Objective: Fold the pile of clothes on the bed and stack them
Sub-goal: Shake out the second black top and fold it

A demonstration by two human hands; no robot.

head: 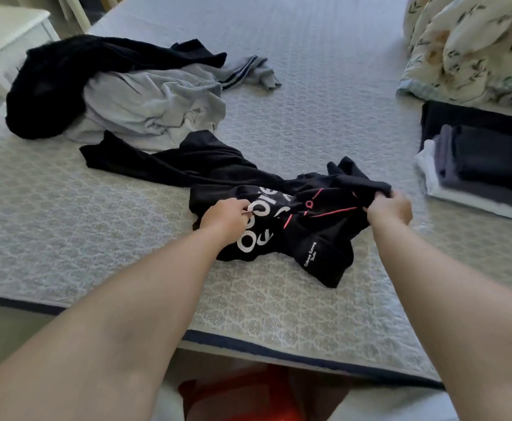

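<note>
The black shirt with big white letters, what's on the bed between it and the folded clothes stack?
Nothing. In the head view, only bare patterned bed cover shows between the black shirt and the folded stack. The right hand grips the shirt's edge nearest the stack.

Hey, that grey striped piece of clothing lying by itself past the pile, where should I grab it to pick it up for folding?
Probably by the striped hem. The grey striped garment lies crumpled flat on the bed, right of the pile of clothes, with its dark-striped edge raised toward the pile. Come from above on the near side and pinch that edge; the bed beside it is bare. Both hands are busy on the black shirt.
</note>
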